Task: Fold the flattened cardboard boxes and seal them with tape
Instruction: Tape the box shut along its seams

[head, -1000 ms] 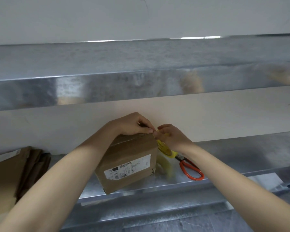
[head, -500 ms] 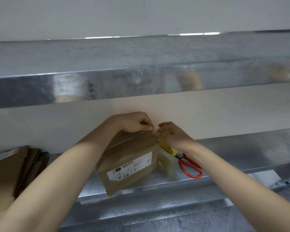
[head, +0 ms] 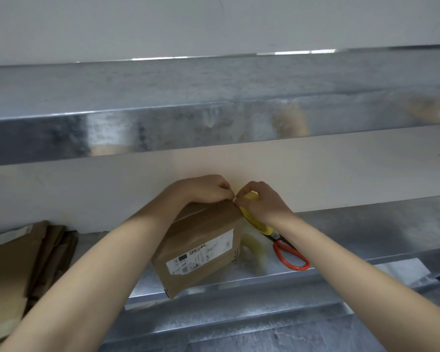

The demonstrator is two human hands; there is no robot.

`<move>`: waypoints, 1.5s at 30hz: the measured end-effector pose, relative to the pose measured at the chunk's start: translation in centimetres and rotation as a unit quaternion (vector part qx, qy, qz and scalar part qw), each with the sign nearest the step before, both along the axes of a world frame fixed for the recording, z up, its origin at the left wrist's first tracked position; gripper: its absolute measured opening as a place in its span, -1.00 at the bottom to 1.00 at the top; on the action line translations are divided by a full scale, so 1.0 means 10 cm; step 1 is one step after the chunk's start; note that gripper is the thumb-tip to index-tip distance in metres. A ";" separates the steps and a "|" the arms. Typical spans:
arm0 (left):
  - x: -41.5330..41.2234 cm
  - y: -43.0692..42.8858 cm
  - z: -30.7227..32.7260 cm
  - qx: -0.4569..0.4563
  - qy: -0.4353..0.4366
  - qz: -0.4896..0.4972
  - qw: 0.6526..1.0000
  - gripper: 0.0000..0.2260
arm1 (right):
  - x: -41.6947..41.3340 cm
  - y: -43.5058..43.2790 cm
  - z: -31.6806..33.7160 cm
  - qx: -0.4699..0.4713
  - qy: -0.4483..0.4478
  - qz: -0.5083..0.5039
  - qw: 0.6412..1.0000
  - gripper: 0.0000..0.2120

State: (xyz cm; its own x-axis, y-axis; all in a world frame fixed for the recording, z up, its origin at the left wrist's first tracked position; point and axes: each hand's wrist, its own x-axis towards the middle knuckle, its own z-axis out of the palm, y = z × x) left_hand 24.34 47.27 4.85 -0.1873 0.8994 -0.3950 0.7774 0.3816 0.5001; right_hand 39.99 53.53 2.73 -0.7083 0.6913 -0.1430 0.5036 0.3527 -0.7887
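Observation:
A folded brown cardboard box (head: 201,240) with a white shipping label stands on the metal shelf (head: 353,232). My left hand (head: 201,190) lies on the box's top far edge, fingers curled and pinching at the top right corner. My right hand (head: 262,201) grips a yellow tape roll (head: 254,219) just right of that corner, fingertips meeting those of the left hand. The tape strip itself is too thin to make out.
Orange-handled scissors (head: 290,255) lie on the shelf right of the box, partly under my right wrist. Flattened cardboard boxes (head: 23,262) are stacked at the left. A second metal shelf (head: 214,118) hangs above; a wall runs behind.
Both hands have stayed at the box's top right corner. The right hand's fingers have curled up a little more over the tape roll.

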 end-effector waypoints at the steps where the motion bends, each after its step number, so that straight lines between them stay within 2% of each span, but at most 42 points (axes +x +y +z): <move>1: 0.00 0.00 -0.01 0.007 -0.001 0.005 1.000 -0.82 | 0.01 0.00 0.00 0.003 -0.001 0.001 1.000 -0.90; 8: 0.02 0.03 0.00 0.028 -0.018 0.066 0.997 -0.94 | -0.01 -0.01 0.04 0.030 -0.026 0.026 0.999 -0.80; 14: 0.09 0.06 -0.01 0.041 -0.034 0.094 0.994 -0.87 | 0.03 -0.06 0.11 0.061 -0.076 0.062 0.993 -0.70; 18: 0.10 0.04 -0.03 0.079 -0.049 0.104 0.990 -0.82 | 0.00 -0.04 0.09 0.047 -0.042 0.027 0.998 -0.76; 21: 0.10 -0.01 -0.11 0.136 -0.057 0.122 0.982 -0.81 | -0.05 -0.05 0.07 0.050 -0.064 0.032 0.996 -0.80; 24: 0.07 -0.04 -0.16 0.179 -0.072 0.114 0.975 -0.82 | -0.09 -0.10 0.07 0.071 -0.070 0.037 0.994 -0.74; 30: 0.05 -0.05 -0.15 0.203 -0.069 0.098 0.972 -0.87 | -0.08 -0.10 0.10 0.061 -0.106 0.039 0.992 -0.60; 32: 0.02 -0.06 -0.11 0.231 -0.069 0.119 0.963 -0.88 | 0.00 -0.07 0.13 0.043 -0.073 0.015 0.996 -0.69; 34: -0.04 -0.09 -0.03 0.265 -0.053 0.133 0.954 -0.82 | 0.11 0.00 0.15 0.044 0.004 -0.033 0.998 -0.76; 37: -0.11 -0.14 0.06 0.271 -0.047 0.135 0.952 -0.77 | 0.20 0.09 0.22 0.056 0.085 -0.085 0.991 -0.65; 40: -0.09 -0.14 0.10 0.267 -0.092 0.140 0.949 -0.74 | 0.21 0.05 0.33 0.040 0.168 -0.085 0.981 -0.55; 42: -0.04 -0.12 0.11 0.285 -0.119 0.133 0.942 -0.79 | 0.21 -0.02 0.39 0.021 0.219 -0.078 0.972 -0.49; 45: 0.04 -0.13 0.18 0.307 -0.158 0.133 0.929 -0.83 | 0.21 -0.07 0.37 0.029 0.247 -0.079 0.965 -0.46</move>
